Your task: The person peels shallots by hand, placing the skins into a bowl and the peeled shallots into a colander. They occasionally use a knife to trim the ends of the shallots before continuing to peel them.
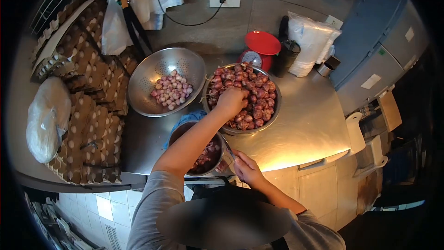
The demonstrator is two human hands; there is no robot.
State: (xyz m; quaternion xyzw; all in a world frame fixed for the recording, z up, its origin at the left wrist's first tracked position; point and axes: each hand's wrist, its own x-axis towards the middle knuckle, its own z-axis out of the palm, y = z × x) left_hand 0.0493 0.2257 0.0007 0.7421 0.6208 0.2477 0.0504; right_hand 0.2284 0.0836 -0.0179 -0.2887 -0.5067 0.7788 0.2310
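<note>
Red, papery shallots [252,93] fill a round steel bowl [274,115], and the left hand [231,100] is down among them. Its fingers curl in around the shallots, but I cannot tell if it has hold of one. The right hand [246,167] is at 6 o'clock from that bowl, at the near edge of the shiny metal table [305,129]. It is closed on a thin metal blade [231,153], most likely a knife, with the tip pointing to 11 o'clock.

Just beside that hand, at 9 o'clock, sits a small steel pot [221,156] with dark red peels inside. The left arm crosses over it.

At 9 o'clock from the big bowl is a colander [152,71], round and full of tiny holes. Smooth, pale peeled shallots [172,90] lie in a small pile in it.

At 12 o'clock from the big bowl stands a red scale [259,48] with a round dial. At 1 o'clock, soft white bags [309,44] lean on the wall.

Far off at 9 o'clock, bumpy brown egg trays [95,125] are stacked high, with a lumpy plastic sack [44,118] on them.
</note>
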